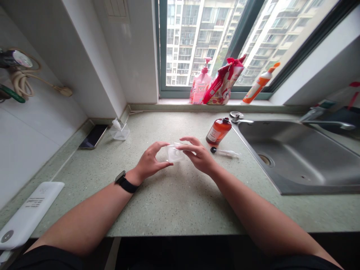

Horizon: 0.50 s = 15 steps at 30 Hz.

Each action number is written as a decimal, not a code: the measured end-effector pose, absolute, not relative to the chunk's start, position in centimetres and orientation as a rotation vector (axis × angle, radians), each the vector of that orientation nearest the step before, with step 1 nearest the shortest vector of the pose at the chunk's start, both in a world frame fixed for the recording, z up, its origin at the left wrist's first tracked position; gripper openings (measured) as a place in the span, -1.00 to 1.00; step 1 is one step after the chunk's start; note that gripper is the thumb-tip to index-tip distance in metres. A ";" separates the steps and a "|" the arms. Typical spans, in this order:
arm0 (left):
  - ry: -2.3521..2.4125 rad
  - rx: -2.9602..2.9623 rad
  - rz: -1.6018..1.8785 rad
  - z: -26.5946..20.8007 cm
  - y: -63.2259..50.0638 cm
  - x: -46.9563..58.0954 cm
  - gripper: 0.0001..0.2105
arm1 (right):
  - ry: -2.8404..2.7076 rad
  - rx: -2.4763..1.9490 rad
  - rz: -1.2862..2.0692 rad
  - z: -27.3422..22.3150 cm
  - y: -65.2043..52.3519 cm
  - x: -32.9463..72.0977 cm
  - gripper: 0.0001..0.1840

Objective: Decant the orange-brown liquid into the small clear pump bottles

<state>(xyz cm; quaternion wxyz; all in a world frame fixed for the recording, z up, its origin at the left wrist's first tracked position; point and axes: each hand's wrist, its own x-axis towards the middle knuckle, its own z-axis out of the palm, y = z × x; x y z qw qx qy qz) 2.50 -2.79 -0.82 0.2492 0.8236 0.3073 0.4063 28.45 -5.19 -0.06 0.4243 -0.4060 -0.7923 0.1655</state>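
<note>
Above the middle of the counter, a small clear, squarish plastic bottle (174, 153) is held between both hands. My left hand (150, 159) grips its left side, thumb below and fingers above. From the right, my right hand (198, 154) has its fingers on the bottle near the round opening; the fingertips are partly hidden. An amber bottle (218, 131) with a white label stands uncapped just beyond my right hand. Beside it lies a pump head (226, 152) with a black collar and a clear tube.
A steel sink (303, 157) fills the right. A clear square pump bottle (119, 129) and a dark phone (93, 136) are at the left, with a white power bank (32, 212) nearer. A pink pump bottle (200, 86), red pouch (225, 82) and orange-white bottle (258, 85) line the sill.
</note>
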 end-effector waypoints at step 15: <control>0.844 2.248 1.136 -0.9 -2.8 2.6 -0.38 | -1.974 -1.008 0.416 -0.9 -5.3 28.6 -0.63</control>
